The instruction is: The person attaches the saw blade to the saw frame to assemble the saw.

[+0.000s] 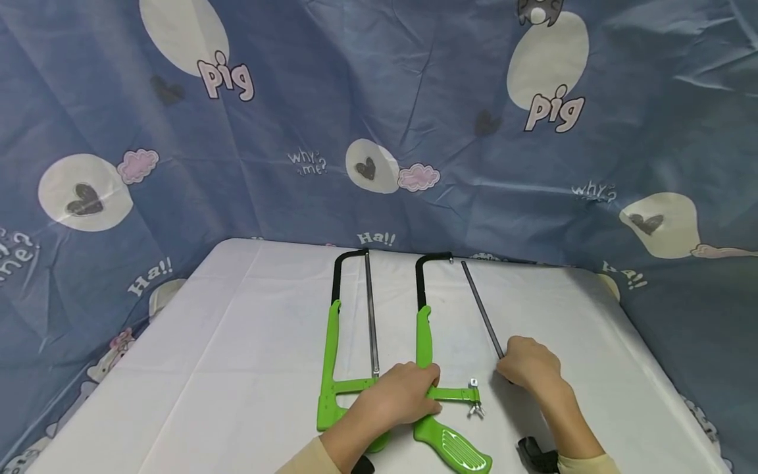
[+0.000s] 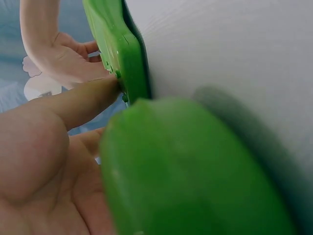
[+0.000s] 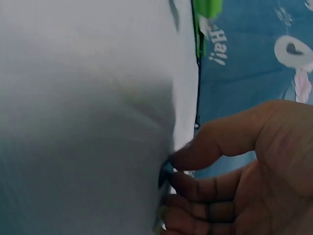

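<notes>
**Two green hacksaw frames and one loose blade on a white-covered desk**

Head view. The left hand [image 1: 403,398] lay across the lower bar of the right-hand hacksaw frame [image 1: 424,342], fingers curled over the green bar just above its handle, near the desk's front edge. A wing nut [image 1: 476,409] hung at the bar's free end, just right of that hand. The left-hand hacksaw frame [image 1: 329,349] lay beside it, touching or nearly so at the handles, its blade fitted. The right hand [image 1: 529,368] rested on the near end of the loose saw blade [image 1: 481,309], fingers bent down onto it; the blade ran from that hand toward the desk's [image 1: 237,342] far edge. A blue printed cloth [image 1: 379,131] stood behind.

Left wrist view. The green frame [image 2: 124,54] filled the foreground, blurred; one finger [image 2: 80,103] lay straight along it. The remaining grip could not be told.

Right wrist view. Thumb [image 3: 220,134] and fingertips [image 3: 188,188] were pinched narrowly on a dark blade end [image 3: 165,174] against the white cover.
</notes>
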Available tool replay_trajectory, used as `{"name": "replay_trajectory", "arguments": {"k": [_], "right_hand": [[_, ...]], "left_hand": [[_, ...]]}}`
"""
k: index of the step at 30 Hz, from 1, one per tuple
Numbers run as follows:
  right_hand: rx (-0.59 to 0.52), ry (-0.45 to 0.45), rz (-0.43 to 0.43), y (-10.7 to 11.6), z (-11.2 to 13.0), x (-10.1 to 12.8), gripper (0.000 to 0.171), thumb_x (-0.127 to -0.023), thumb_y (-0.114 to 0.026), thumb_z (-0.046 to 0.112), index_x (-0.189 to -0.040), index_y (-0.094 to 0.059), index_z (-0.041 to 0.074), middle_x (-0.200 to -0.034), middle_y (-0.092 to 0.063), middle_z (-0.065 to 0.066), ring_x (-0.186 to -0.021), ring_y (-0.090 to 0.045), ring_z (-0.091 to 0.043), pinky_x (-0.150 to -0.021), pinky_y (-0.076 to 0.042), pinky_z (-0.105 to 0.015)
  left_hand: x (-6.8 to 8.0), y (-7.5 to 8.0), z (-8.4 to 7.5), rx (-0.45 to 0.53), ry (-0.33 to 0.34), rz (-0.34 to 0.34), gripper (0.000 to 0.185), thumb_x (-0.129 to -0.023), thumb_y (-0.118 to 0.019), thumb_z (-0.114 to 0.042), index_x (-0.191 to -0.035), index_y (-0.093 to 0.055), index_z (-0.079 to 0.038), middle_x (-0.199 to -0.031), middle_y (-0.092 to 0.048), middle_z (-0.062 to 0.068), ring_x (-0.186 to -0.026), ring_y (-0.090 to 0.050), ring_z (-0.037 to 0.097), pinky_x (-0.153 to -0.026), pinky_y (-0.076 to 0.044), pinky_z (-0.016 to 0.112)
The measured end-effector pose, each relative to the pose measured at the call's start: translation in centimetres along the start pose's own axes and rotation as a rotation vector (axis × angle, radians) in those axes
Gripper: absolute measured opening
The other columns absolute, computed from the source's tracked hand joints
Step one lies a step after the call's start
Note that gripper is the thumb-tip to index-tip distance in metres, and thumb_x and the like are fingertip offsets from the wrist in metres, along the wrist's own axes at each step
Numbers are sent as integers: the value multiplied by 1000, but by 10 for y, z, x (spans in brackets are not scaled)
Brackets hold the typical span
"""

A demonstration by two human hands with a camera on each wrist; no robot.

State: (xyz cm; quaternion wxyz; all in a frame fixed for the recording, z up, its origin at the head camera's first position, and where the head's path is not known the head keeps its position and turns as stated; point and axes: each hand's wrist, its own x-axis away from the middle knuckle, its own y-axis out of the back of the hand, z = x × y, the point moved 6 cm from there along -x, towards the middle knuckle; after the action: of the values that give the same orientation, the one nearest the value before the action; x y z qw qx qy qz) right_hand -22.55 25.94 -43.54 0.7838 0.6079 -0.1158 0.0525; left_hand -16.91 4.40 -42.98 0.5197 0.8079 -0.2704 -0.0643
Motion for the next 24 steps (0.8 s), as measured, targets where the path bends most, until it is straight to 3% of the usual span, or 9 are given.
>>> {"name": "replay_trajectory", "arguments": {"k": [5, 10, 15, 17, 21, 24], "right_hand": [[15, -17, -17, -1, 4, 1, 11, -73, -55, 9, -78, -61, 1, -71, -56, -11, -63, -51, -26, -52, -40, -35], [-33, -19, -1, -3, 1, 1, 4, -74, -55, 8, -70, -55, 6, -69, -53, -10, -61, -49, -24, -51, -38, -33], [-104, 37, 2, -5, -1, -2, 10, -73, -52, 4, -67, -48, 11, -64, -49, -6, -58, -45, -21, -51, -34, -31], [-150, 62, 18, -5, -2, -3, 3, -74, -53, 4, -76, -52, 6, -68, -51, -7, -60, -46, -21, -52, -36, -32], [-251, 84, 80, -5, -4, -6, 36, -77, -56, 4, -112, -55, -5, -76, -58, -9, -62, -54, -21, -56, -43, -33], [-323, 97, 107, -3, -4, -6, 46, -76, -54, 0, -121, -55, -7, -71, -60, -9, -56, -56, -20, -54, -46, -33]], "left_hand": [[0, 2, 0, -9, 2, -10, 25, -86, -76, -32, -100, -62, -16, -75, -58, -5, -64, -49, 10, -57, -40, 25], [1, 1, 2, -14, 5, -4, 26, -86, -76, -34, -100, -62, -17, -77, -60, -5, -66, -50, 10, -58, -41, 25], [0, -1, 3, -37, -8, -9, 27, -85, -77, -35, -101, -62, -18, -77, -61, -4, -65, -50, 10, -59, -41, 25], [-1, -1, 3, -40, -11, -11, 27, -85, -77, -35, -100, -62, -18, -76, -61, -4, -64, -51, 10, -58, -41, 25], [-2, -2, 4, -34, -6, -7, 26, -86, -76, -36, -99, -62, -19, -74, -60, -5, -62, -51, 11, -57, -41, 25], [-1, -2, 4, -36, 0, -7, 26, -86, -76, -36, -99, -62, -19, -74, -60, -5, -62, -51, 11, -57, -41, 25]]}}
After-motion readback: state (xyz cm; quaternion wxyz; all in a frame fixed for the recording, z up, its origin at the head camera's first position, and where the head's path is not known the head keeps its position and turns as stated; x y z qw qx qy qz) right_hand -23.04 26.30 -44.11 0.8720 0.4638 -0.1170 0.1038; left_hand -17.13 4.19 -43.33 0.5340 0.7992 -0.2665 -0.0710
